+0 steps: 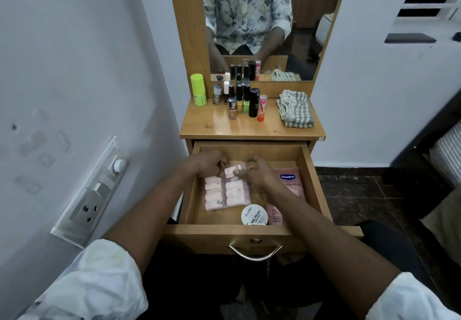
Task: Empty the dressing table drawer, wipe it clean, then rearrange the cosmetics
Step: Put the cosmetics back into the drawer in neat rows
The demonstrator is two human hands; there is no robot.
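Note:
The wooden drawer (pixel 309 185) stands pulled out below the dressing table top (pixel 249 127). Inside lie a clear pack of pink rolls (pixel 225 195), a round white nail polish remover tin (pixel 254 215), a pink Vaseline sachet (pixel 290 180) and a pink tube (pixel 274 213). Both hands reach into the drawer's far half. My left hand (pixel 208 163) and my right hand (pixel 259 173) together pinch one small pink roll (pixel 233 171) just above the pack. On the table top stand several nail polish bottles (pixel 233 106), a black tube (pixel 254 102) and a lime green bottle (pixel 198 90).
A folded striped cloth (pixel 295 110) lies on the right of the table top. A mirror (pixel 262 20) rises behind it. A switch and socket panel (pixel 92 195) sits on the left wall. A metal handle (pixel 255 252) hangs on the drawer front.

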